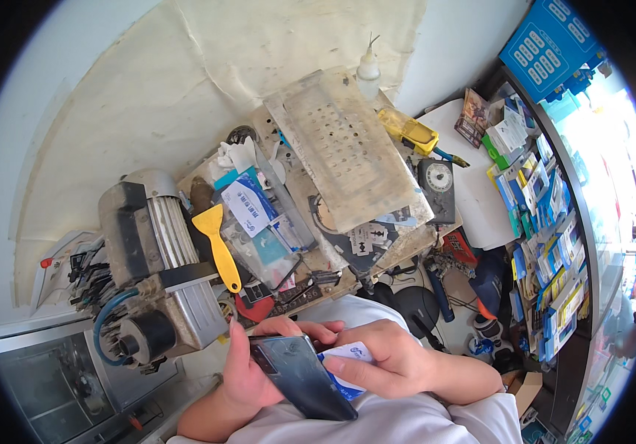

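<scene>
The left hand [253, 381] grasps a dark phone [299, 381], tilted right in front of the wearer. At two o'clock from it the right hand [396, 362] pinches a blue-and-white packet [353, 351]; whether they touch, I can't tell. Should the left grip loosen, that slanted phone might slide. Beyond, a yellow scraper [219, 248] lies at eleven o'clock, a perforated plate [347, 159] at twelve.

Dark phone [299, 377] (blue-white card [355, 351]).

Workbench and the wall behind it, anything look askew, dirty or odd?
Yes: the board lies askew atop other clutter, its pale surface smudged dark. The wall sheet behind is creased and stained.
</scene>
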### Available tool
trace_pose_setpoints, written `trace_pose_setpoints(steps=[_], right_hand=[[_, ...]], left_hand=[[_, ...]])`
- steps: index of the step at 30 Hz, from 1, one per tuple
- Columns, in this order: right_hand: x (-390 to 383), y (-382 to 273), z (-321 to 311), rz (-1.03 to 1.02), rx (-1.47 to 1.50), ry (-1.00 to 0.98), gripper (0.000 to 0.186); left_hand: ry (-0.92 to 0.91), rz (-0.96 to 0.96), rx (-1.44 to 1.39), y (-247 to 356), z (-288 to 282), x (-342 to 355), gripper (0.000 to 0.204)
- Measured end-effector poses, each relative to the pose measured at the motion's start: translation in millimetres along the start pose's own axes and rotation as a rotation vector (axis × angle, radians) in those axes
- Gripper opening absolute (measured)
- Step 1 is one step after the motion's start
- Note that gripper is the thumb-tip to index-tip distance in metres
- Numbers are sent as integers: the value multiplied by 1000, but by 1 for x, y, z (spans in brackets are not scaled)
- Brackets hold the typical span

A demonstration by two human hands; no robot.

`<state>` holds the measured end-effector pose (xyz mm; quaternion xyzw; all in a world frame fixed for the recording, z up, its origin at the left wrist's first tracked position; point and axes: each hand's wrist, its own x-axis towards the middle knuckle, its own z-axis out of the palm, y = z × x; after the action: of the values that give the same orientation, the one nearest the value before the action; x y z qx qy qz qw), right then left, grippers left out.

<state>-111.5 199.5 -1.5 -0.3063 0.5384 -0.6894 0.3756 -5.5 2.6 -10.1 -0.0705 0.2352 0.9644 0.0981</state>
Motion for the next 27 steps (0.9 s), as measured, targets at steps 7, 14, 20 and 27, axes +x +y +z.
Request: trace_pose_setpoints(steps=[7,14,20,27], right_hand=[[1,9,13,-80,-27,110,15],[-1,12,18,-120,-43,169,14],[-2,12,18,-126,-27,184,14],[-5,14,18,-181,-42,200,12]], left_hand=[[86,-53,40,2,-2,-4,49],[135,-62,4,0,4,-6,42],[238,-75,158,-4,12,-6,44],[207,-42,193,-6,15,-6,44]])
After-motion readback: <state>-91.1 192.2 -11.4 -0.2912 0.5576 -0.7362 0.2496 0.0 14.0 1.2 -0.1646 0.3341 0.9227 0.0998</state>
